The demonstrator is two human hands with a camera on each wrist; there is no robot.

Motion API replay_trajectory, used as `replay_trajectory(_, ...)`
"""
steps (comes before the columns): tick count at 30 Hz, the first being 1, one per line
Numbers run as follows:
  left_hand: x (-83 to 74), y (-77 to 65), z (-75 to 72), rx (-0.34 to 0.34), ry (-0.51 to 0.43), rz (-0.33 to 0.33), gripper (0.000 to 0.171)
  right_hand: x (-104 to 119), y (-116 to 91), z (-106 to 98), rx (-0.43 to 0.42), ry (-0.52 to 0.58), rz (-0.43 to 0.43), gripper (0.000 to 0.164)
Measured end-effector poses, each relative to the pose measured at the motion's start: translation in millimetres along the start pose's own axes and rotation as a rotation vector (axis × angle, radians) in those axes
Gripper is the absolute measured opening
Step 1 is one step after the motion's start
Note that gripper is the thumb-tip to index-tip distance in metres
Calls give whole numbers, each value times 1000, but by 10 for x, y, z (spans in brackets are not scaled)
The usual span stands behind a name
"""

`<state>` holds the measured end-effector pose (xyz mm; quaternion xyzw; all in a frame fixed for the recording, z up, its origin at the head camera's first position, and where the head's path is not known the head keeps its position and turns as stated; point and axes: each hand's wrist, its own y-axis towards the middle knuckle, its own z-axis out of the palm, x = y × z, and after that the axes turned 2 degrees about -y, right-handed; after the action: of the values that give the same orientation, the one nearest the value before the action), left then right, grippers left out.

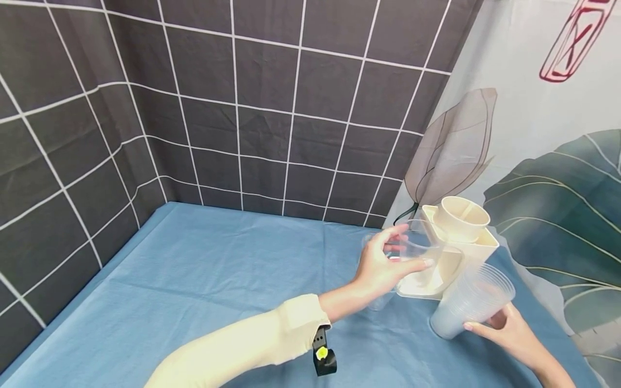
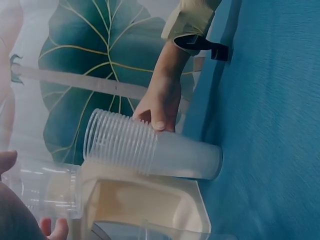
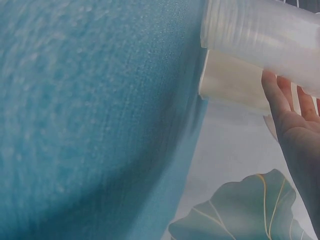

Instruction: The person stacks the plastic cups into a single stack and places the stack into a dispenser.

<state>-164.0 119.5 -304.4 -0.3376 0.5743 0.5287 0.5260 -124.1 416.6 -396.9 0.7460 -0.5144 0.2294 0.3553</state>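
In the head view my left hand (image 1: 383, 269) holds a clear plastic cup (image 1: 419, 240) between thumb and fingers, up in front of a cream plastic holder (image 1: 464, 218) with a round tube on top. The same cup (image 2: 60, 187) shows at the lower left of the left wrist view. My right hand (image 1: 514, 334) grips the side of a stack of nested clear cups (image 1: 470, 302), thumb at the front. The stack leans, rims upward, its bottom close to the blue cloth. In the right wrist view the fingers (image 3: 287, 97) lie along the stack (image 3: 260, 40).
Partly behind my left hand is another clear plastic piece (image 1: 380, 302). Blue cloth (image 1: 218, 269) covers the table. A dark tile-patterned curtain (image 1: 267, 134) hangs at the back and left, and a leaf-printed white one (image 1: 558, 188) at the right.
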Motion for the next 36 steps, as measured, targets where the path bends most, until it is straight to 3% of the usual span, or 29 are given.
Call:
replay_trajectory(5,-34,24,88,-22,-18,-30,66,-2,11,12,11,67,-44,81)
replay_trajectory(9,-75,39,154,-37,-39,-49,64,4,9,2,16,47,-30,79)
replay_trajectory(15,-124,68,253,2,-41,-2,61,6,-4,-18,10,4,-17,78)
replay_trajectory(26,-188,112,418,54,-8,55,62,17,18,-23,21,68,-60,82)
replay_trajectory(36,-208,151,596,82,-62,74,63,9,6,-30,17,36,-41,81)
